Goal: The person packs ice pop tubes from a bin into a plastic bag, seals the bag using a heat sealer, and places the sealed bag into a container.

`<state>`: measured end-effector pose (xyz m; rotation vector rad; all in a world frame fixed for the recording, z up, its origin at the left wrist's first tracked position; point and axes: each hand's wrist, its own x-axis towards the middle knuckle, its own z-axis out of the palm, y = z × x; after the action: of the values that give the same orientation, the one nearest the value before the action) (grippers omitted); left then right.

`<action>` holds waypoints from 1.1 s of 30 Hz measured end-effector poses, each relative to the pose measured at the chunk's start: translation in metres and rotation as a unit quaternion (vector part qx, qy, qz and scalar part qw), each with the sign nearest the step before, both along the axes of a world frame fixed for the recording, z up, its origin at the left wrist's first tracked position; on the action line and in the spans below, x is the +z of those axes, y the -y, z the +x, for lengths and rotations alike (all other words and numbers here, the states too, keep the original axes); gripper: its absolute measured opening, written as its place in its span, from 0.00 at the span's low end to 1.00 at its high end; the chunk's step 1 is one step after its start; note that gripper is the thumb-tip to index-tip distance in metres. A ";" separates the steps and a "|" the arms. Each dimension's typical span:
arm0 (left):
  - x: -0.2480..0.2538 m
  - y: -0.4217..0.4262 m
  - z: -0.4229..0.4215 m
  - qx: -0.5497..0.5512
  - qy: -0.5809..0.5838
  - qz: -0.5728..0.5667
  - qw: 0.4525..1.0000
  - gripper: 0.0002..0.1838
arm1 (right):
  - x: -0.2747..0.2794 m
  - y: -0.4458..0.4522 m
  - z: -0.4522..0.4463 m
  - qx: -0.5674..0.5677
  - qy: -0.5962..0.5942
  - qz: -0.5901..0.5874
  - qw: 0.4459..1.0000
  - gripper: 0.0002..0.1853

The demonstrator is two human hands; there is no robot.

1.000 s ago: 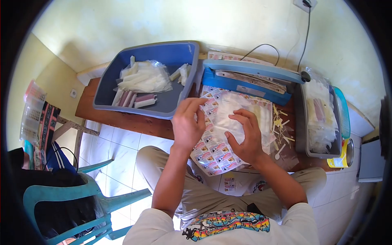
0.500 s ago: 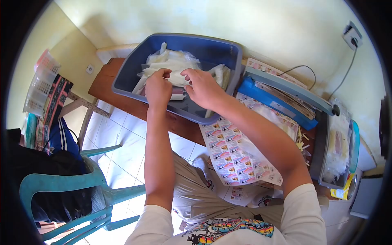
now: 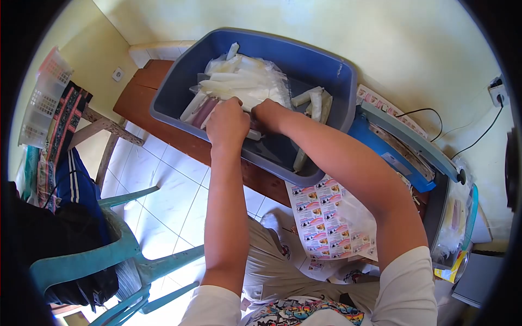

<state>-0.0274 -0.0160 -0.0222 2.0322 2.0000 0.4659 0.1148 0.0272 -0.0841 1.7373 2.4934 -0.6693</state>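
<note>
Both hands reach into a blue-grey tub (image 3: 163, 103) on the wooden bench. My left hand (image 3: 228, 124) is closed over the purple and white wrapped sticks (image 3: 204, 112) near the tub's front side; what its fingertips grip is hidden. Just right of it, my right hand (image 3: 270, 115) has its fingers curled down among the same sticks, with its grip out of sight. Behind the hands lies a heap of whitish sticks in clear plastic (image 3: 247, 79). More whitish sticks (image 3: 315, 103) rest at the tub's right side.
A blue sealer (image 3: 389, 146) with a long grey arm stands right of the tub. Printed label sheets (image 3: 329, 223) lie in front of it. Farther right are a grey bin of plastic packs (image 3: 454, 212) and a yellow tin (image 3: 452, 270). A green chair (image 3: 117, 239) stands at the left.
Both hands have moved left from above the label sheets into the tub and down onto the sticks. The view has turned left, so the tub appears nearer the middle.
</note>
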 end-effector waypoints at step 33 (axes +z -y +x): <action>0.020 0.090 0.095 -0.391 0.388 0.084 0.830 0.15 | 0.100 0.251 0.130 -0.248 -0.279 0.338 0.864 0.12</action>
<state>0.0673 -0.1059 -0.0025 2.0390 0.6020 1.0538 0.2452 -0.2234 0.0156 2.8671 2.8858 -0.3409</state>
